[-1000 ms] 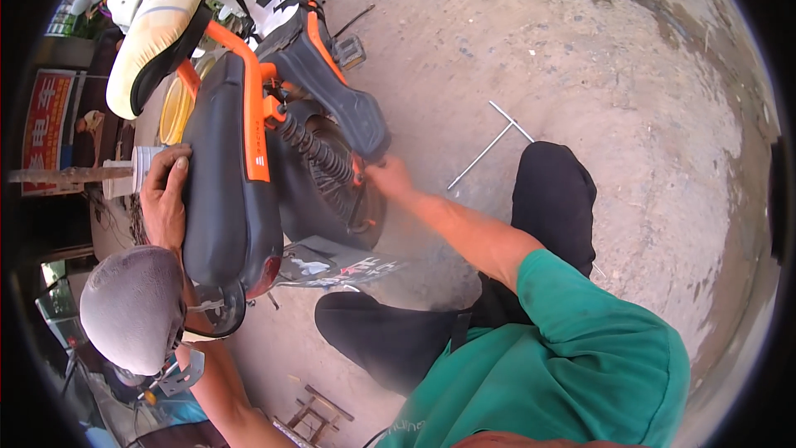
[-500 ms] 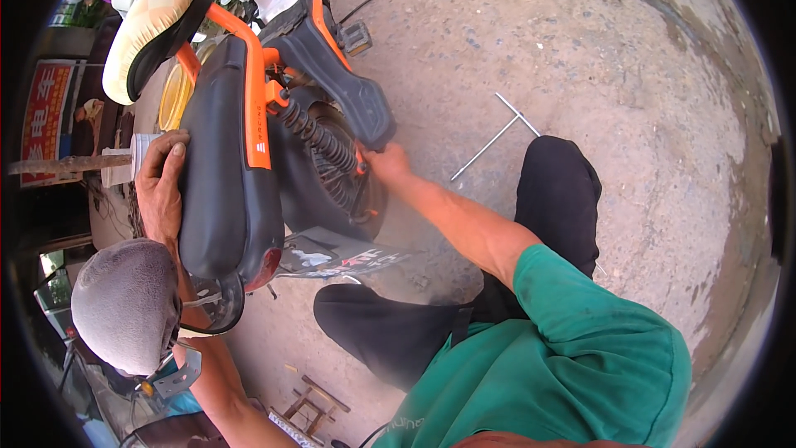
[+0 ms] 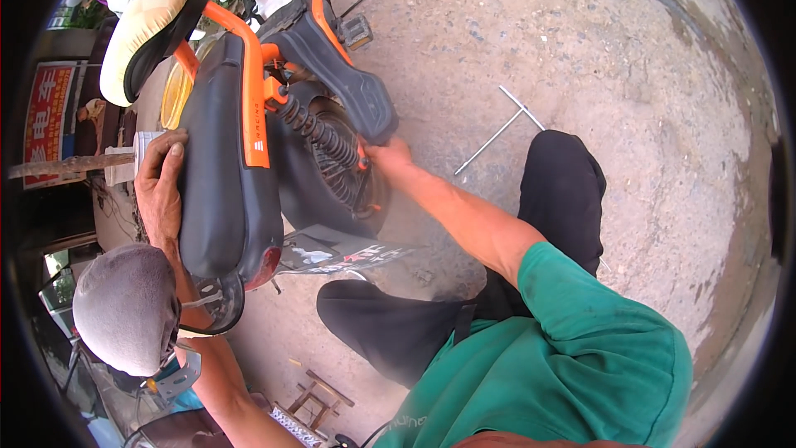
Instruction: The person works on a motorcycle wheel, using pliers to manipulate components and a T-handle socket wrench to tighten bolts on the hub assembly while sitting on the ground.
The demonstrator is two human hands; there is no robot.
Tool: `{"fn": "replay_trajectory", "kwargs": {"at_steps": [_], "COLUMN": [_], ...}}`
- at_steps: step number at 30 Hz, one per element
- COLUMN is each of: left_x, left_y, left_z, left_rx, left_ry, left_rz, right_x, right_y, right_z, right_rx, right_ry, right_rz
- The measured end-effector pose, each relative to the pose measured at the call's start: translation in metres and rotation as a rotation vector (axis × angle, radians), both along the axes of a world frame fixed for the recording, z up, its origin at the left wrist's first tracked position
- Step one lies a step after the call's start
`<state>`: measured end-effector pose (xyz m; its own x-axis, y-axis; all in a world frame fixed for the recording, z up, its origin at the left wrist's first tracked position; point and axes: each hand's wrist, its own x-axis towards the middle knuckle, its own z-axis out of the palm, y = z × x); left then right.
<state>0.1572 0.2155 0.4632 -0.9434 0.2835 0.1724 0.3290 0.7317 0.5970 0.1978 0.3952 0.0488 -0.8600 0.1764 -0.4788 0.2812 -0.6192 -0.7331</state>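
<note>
An electric scooter with a black rear body (image 3: 220, 174) and orange frame tubes stands before me. My left hand (image 3: 160, 187) lies along the far left side of that body, fingers bent and tips pressed to its edge. My right hand (image 3: 388, 158) is closed at the rear wheel (image 3: 332, 191), next to the lower end of the coil shock absorber (image 3: 315, 133) and just under the black footboard (image 3: 348, 99). Its fingertips and whatever they hold are hidden. A dark mud flap (image 3: 332, 250) sticks out behind the wheel.
A T-handle wrench (image 3: 497, 139) lies on the concrete beside my right knee. A grey-covered round seat or backrest (image 3: 128, 307) stands close to my left forearm. A yellowish padded seat (image 3: 157, 25) tops the orange tubes. A small wooden stool (image 3: 315, 398) is at the lower left.
Both hands keep their places on the scooter. The view has shifted very slightly; otherwise little differs.
</note>
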Motion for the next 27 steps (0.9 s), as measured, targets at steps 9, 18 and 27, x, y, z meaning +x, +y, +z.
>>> {"fn": "replay_trajectory", "kwargs": {"at_steps": [9, 18, 27], "left_x": [0.003, -0.002, 0.002], "left_y": [-0.031, 0.001, 0.002], "left_z": [0.007, 0.003, 0.008], "left_rx": [-0.083, -0.067, -0.062], "left_ry": [0.070, 0.030, 0.054], "left_rz": [-0.073, -0.095, -0.098], "right_x": [0.012, 0.006, 0.006], "right_y": [-0.011, -0.006, 0.007], "right_z": [0.024, -0.012, 0.012], "right_rx": [0.410, 0.148, 0.373], "right_ry": [-0.100, -0.046, -0.115], "right_rz": [0.117, -0.086, 0.081]}}
